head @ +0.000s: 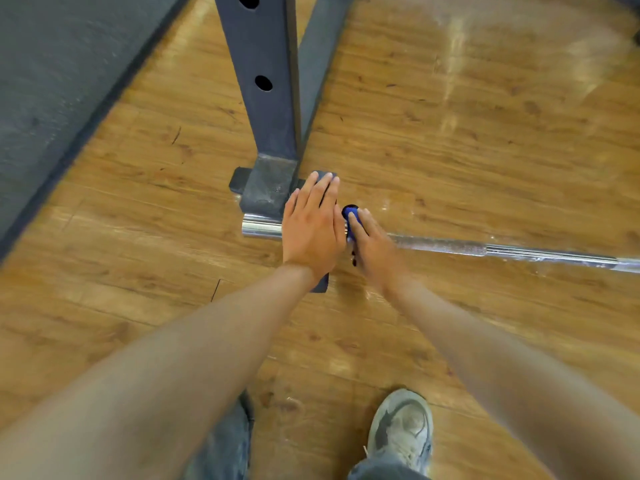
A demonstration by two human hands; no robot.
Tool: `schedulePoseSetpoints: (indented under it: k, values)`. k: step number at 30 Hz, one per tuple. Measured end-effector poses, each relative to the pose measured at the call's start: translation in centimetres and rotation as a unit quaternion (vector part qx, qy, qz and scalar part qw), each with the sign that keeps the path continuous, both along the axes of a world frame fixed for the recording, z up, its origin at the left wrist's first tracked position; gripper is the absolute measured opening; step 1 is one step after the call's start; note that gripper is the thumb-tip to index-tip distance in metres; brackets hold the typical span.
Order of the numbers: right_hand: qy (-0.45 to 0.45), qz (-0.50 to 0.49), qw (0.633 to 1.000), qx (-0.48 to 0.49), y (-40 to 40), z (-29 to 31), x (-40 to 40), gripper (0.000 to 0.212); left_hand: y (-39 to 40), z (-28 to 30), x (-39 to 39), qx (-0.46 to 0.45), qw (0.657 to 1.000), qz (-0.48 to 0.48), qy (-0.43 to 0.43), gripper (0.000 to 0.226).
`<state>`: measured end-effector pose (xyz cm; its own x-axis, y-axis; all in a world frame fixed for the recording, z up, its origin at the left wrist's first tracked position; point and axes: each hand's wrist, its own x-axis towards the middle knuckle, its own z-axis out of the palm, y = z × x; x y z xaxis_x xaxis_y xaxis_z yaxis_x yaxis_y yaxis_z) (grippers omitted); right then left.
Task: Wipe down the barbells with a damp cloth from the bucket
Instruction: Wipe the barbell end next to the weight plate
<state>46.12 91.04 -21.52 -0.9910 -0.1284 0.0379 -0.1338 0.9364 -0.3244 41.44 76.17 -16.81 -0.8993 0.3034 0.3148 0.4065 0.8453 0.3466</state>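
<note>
Barbell (485, 249): lies on the wood floor (450, 133), running from frame centre out to the right edge; its chrome sleeve end (261, 227) pokes out left of the hands, beside the foot of the dark rack upright (273, 116).
Left hand (313, 223): flat, fingers straight and together, pressing on a dark plate-like piece (320, 284) standing on edge on the sleeve; only slivers of it show above the fingertips and below the wrist.
Right hand (372, 242): fingers wrapped over a blue collar-like fitting (351, 216) where shaft meets sleeve; grip appears closed on it, though blur limits certainty.
Cloth and bucket: neither is in view.
Shaft condition: whitish streaks and chalky patches along the knurled section at centre right.
Progress, judged: wiping of this bar looks not yet begun; hands appear occupied with stripping the sleeve.
Outstanding, judged: free the sleeve, fetch damp cloth, wipe the full length.
Lower frame: a grey shoe (401, 427) and trouser legs.
</note>
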Motion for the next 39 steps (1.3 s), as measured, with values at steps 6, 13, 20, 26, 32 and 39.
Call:
schedulePoseSetpoints:
  k: [6,13,20,26,32,39]
  values:
    - [0.109,0.012,0.989,0.105,0.6,-1.4,1.7,0.064,-0.5,-0.3,0.9,0.025,0.999,-0.004,0.019,0.05]
    - [0.097,-0.037,0.993,0.063,-1.5,-2.2,2.2,0.069,-0.9,-0.6,1.7,0.005,0.999,0.0,0.033,0.05]
    - [0.091,-0.156,0.984,-0.002,-0.1,-1.3,2.9,0.058,-1.1,-0.7,1.8,0.003,1.0,-0.006,0.025,0.05]
    - [0.067,-0.161,0.984,-0.039,0.1,-1.2,1.4,0.048,-1.1,-0.5,1.2,-0.003,1.0,-0.014,0.02,0.05]
    - [0.071,-0.157,0.981,-0.083,-1.9,-2.2,-0.8,0.051,-0.6,0.3,-1.9,0.004,1.0,0.011,0.022,0.053]
    - [0.161,-0.247,0.922,-0.25,-3.8,0.0,-3.3,0.039,-0.1,-1.1,-0.8,0.059,0.998,-0.008,0.001,0.055]
